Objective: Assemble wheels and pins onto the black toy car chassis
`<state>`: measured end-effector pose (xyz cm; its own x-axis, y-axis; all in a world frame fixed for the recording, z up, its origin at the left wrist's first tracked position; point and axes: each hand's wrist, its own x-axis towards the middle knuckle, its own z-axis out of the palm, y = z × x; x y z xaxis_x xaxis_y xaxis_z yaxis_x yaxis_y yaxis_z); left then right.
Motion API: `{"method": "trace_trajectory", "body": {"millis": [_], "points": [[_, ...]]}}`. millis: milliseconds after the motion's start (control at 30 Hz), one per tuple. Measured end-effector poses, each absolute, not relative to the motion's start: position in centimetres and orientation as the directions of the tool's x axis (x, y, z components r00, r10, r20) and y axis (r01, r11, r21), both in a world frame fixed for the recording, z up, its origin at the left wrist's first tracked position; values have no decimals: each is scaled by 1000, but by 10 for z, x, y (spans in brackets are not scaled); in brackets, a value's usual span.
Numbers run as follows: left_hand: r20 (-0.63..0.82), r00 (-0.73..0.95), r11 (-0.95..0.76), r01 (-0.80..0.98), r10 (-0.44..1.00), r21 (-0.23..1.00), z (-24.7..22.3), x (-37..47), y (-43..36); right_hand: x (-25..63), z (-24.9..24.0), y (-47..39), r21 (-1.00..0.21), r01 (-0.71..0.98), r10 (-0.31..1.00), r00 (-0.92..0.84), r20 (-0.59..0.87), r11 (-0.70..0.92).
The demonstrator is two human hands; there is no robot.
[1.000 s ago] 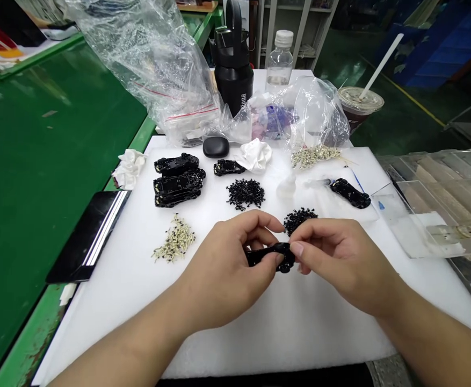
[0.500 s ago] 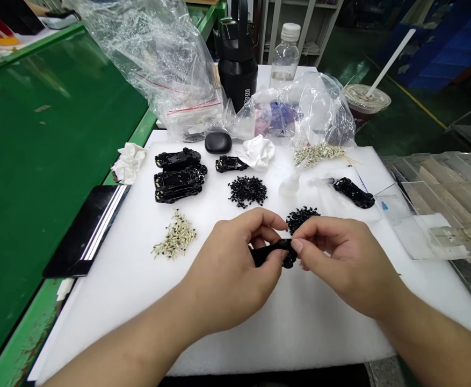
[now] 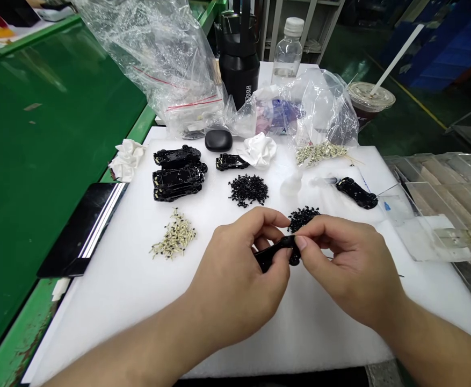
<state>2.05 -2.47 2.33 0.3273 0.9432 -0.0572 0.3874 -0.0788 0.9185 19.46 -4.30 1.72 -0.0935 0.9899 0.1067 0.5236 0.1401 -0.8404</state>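
A small black car-shaped piece is held in my left hand, between the thumb and curled fingers. My right hand pinches at its right end with thumb and forefinger; whether a smaller part is between those fingertips is hidden. Just behind the hands lies a pile of tiny black parts, and a second black pile is farther back. Pale pins with dark tips form a heap at the left. Several black car pieces rest at the back left, another at the right.
Behind the white foam surface stand a black flask, a clear bottle and plastic bags. A drink cup is at the back right. A clear divided box lies right, a dark tablet left.
The view has shifted slightly. Both hands stay together at the black car piece, which has tilted a little, its right end now slightly higher.
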Motion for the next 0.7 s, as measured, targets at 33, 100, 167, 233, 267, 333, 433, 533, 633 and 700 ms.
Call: {"method": "trace_trajectory", "body": {"millis": [33,100,167,233,267,333,433,533,633,700], "points": [[-47,329,-90,388,943,917,23,20,-25,195,17,-43,-847,515,991,-93,99,133],[-25,337,-117,395,941,911,22,20,-25,195,17,-42,-866,492,995,-83,53,87],[2,345,-152,408,939,900,22,20,-26,197,17,-41,-898,439,996,-79,-32,6],[27,355,-185,418,934,889,21,20,-27,199,16,-40,-929,361,987,-95,-130,-87],[36,362,-197,418,931,887,21,20,-27,200,16,-39,-939,320,979,-114,-171,-126],[40,374,-204,408,926,890,21,19,-27,202,16,-37,-952,254,965,-150,-215,-172],[18,374,-175,391,927,903,21,19,-26,204,16,-35,-963,202,960,-176,-217,-181],[-4,365,-146,383,931,912,21,19,-25,205,16,-33,-966,194,962,-182,-206,-170],[-15,353,-129,382,936,915,22,19,-25,206,16,-34,-968,192,962,-188,-196,-160],[-26,350,-116,378,936,918,22,19,-25,206,16,-34,-969,190,962,-192,-192,-155]]}}
